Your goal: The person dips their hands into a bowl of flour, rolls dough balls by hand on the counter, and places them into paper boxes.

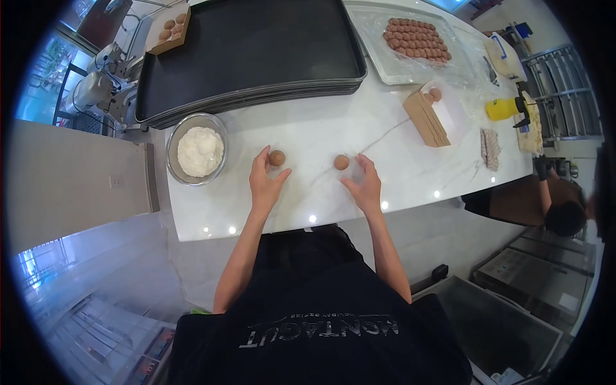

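Two round brown balls, perhaps dough, rest on the white marble table [308, 128]. My left hand [266, 183] is beside the left ball [277, 158], its thumb and fingers apart and curved round it. Likewise my right hand [364, 186] stands open next to the right ball [341, 162], thumb and fingers spread. Neither ball is gripped; whether a fingertip touches one I cannot tell. Left of my left hand stands a clear bowl [224, 149] with white powder [200, 151] in it.
A stack of black baking trays [256, 45] fills the back left, with a carton of brown balls [168, 32] on it. Several balls [417, 40] lie in rows on a tray at back right. Nearby are cardboard trays [427, 120], a cloth [490, 149] and a yellow spray bottle [502, 109]. Another person [526, 199] is at right.
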`<action>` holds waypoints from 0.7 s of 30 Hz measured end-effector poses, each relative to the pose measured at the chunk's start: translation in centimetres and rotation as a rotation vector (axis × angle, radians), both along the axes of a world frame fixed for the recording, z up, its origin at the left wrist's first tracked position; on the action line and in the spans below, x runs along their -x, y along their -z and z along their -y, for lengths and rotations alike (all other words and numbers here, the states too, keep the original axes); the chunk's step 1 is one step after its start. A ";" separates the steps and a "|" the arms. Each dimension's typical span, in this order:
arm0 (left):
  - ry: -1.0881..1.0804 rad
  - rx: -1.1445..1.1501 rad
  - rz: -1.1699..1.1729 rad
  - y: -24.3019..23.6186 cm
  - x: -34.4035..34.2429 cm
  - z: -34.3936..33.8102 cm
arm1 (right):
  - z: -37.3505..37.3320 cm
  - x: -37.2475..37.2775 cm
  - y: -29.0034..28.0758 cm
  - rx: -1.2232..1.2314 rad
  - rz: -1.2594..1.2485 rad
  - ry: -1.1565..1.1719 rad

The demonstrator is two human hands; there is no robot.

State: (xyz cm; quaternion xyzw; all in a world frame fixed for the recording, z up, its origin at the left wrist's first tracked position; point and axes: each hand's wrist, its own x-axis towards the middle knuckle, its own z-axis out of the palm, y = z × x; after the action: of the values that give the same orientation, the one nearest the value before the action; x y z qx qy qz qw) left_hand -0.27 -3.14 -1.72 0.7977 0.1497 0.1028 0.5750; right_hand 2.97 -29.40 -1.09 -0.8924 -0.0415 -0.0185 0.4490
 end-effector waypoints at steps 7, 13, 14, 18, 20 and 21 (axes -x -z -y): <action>0.040 -0.242 -0.040 -0.5 0.0 1.5 | -0.8 0.4 -0.7 0.126 -0.020 -0.021; 0.241 -0.362 -0.035 -1.3 0.3 1.9 | -1.3 0.3 -0.3 0.098 0.054 -0.016; 0.255 -0.392 0.038 -1.4 0.4 1.6 | -1.4 0.3 -0.3 0.094 0.073 -0.007; 0.249 -0.413 0.076 -2.1 -0.1 -0.3 | -2.2 -0.1 -1.1 0.090 0.087 0.001; 0.226 -0.471 0.159 -1.8 -0.3 -2.1 | -3.8 -0.5 -2.2 0.267 0.180 -0.080; 0.243 -0.465 0.174 -2.0 -0.5 -2.3 | -5.0 -0.9 -2.2 0.254 0.292 -0.124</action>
State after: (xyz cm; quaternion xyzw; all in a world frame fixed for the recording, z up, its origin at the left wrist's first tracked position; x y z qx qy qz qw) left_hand 0.22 -0.81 0.26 0.9086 -0.0248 0.1328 0.3952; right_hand 3.90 -24.44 1.15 -0.9254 -0.1632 -0.1146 0.3223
